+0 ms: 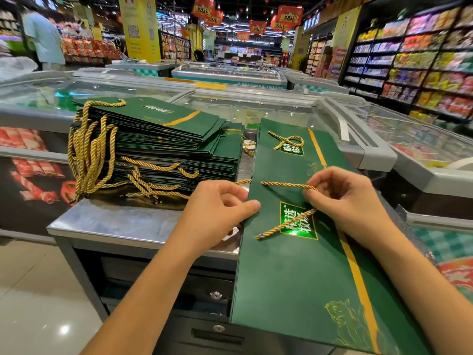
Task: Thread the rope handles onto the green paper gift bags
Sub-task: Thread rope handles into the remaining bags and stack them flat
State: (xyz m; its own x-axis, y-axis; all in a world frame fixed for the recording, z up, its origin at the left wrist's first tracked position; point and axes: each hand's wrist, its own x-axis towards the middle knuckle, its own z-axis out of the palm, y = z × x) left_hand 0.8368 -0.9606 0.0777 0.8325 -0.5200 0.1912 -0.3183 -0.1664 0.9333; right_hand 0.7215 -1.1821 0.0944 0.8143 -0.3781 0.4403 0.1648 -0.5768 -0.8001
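Note:
A flat green paper gift bag (294,272) lies lengthwise in front of me over a metal counter. A gold rope handle (286,185) runs across its top end, and its loose tail (284,225) lies over the white logo. My right hand (350,201) pinches this rope near the bag's middle. My left hand (220,208) grips the bag's left edge, thumb on top, where the rope comes out at the side. A second green bag (289,144) with a looped gold rope lies just beyond.
A tall stack of green bags (163,144) with gold rope handles (89,149) hanging off its left side sits on the metal counter (115,219). Glass-lidded freezers (256,103) stand behind and to the right. A person (43,39) stands far left.

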